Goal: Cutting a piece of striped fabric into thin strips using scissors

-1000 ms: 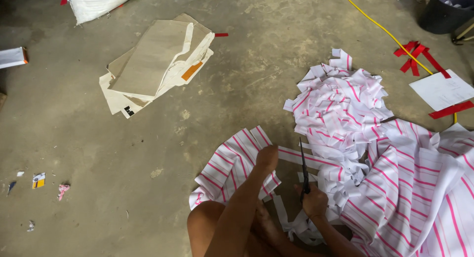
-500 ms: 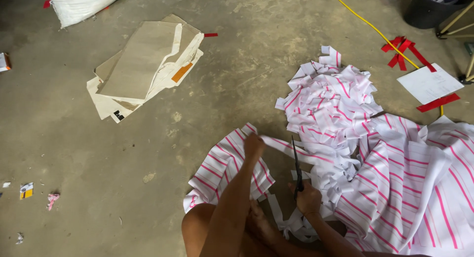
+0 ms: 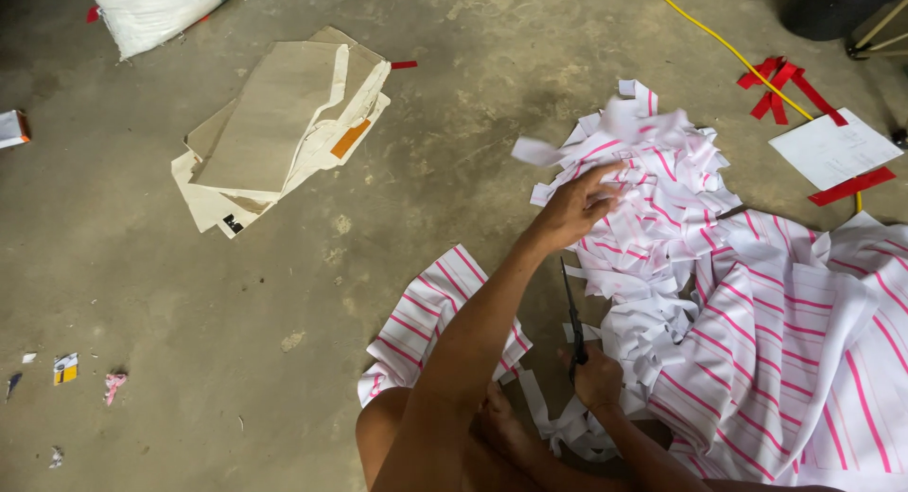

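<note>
Left hand (image 3: pixel 572 211) now reaching onto strip pile (image 3: pixel 643 170), right hand (image 3: pixel 596 378) gripping scissors (image 3: pixel 570 312)

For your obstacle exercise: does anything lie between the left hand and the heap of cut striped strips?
Nothing visible does. The left hand already rests on the heap of cut strips. The right hand holds dark scissors nearer the body, off that path.
</note>
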